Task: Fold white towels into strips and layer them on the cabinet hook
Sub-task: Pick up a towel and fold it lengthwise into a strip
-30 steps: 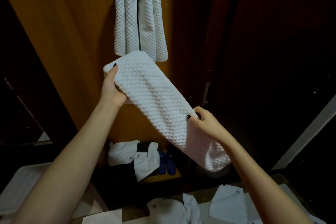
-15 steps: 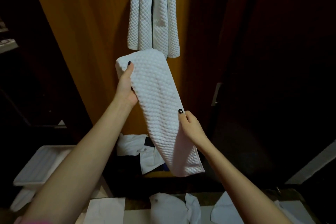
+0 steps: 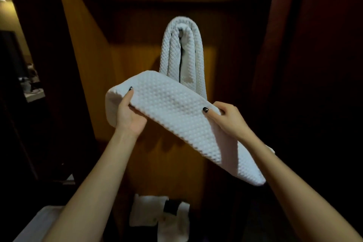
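Head view only, dim light. Biggest thing in frame is the orange-brown cabinet panel (image 3: 137, 76), lit down the middle and dark on either side. In front of it is the folded strip (image 3: 176, 116) of white waffle towel, held in the air between both hands. Its far edge covers the lower ends of the hung towels (image 3: 182, 51), which drape in layers from a point high on the panel. The hook is buried under them and I cannot see it. Low down lies a heap of white clothes (image 3: 155, 214), not involved. Left hand (image 3: 130, 118) grips the strip's upper left end, thumb on top, fingers curled beneath. Right hand (image 3: 228, 121) clamps the strip further along at its right edge, thumb pressed on top, fingers wrapped around. The tail past that hand hangs free along the right forearm. Key relation: the strip's long axis runs from upper left to lower right, roughly crosswise to the hung towels, whose folds fall vertical. The crown of that bundle sits above and beyond the strip, about midway between the two hands, neither clearly nearer. My reading is that the strip is folded and ready. The next move needs a lift up and forward so its middle clears the crown and the ends drop either side. The risk I see is the longer right-hand tail dragging it off-centre.
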The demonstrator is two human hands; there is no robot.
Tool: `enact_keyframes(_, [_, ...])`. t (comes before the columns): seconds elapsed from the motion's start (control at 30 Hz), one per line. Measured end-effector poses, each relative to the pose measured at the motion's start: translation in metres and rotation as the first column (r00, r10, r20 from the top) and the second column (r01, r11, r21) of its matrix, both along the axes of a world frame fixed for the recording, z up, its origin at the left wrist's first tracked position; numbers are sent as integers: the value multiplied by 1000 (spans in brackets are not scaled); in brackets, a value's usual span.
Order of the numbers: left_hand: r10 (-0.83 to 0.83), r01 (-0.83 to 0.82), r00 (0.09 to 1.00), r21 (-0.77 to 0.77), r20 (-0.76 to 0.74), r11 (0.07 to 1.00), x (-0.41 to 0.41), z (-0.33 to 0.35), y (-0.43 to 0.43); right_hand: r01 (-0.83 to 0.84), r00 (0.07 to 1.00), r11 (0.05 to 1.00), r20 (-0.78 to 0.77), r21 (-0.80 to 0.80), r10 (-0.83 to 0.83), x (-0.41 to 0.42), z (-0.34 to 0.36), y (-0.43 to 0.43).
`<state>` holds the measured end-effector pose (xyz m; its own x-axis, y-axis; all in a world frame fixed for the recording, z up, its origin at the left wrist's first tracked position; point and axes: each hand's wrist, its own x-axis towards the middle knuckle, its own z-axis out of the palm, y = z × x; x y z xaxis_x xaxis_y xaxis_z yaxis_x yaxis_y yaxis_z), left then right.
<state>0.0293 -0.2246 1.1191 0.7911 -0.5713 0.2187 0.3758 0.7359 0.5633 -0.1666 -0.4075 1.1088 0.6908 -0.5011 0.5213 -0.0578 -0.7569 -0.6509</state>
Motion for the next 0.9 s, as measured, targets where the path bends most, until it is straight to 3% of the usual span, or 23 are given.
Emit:
enact_keyframes(0.1, [0, 1, 1000, -62, 19, 998, 28, 33, -3, 32, 999, 995, 15, -98, -31, 25, 37, -25])
enact_keyframes(0.2, [47, -50, 997, -50, -54, 998, 60, 67, -10, 70, 997, 988, 42, -141, -65, 48, 73, -47])
enact_keyframes(0.3, [37, -37, 999, -42, -4, 998, 84, 95, -23, 72, 996, 987, 62, -142, -64, 68, 111, -66])
enact_keyframes(0.43, [5, 0, 996, -55, 89, 998, 107, 116, -42, -1, 979, 999, 205, -39, 9, 85, 156, -85])
enact_keyframes(0.7, [44, -20, 989, -174, 138, 985, 152, 176, -98, 37, 933, 998, 356, 44, -50, 141, 244, -143])
enact_keyframes(0.9, [103, -76, 983, -176, 154, 981, 185, 198, -134, -96, 953, 961, 304, 259, 14, 183, 284, -193])
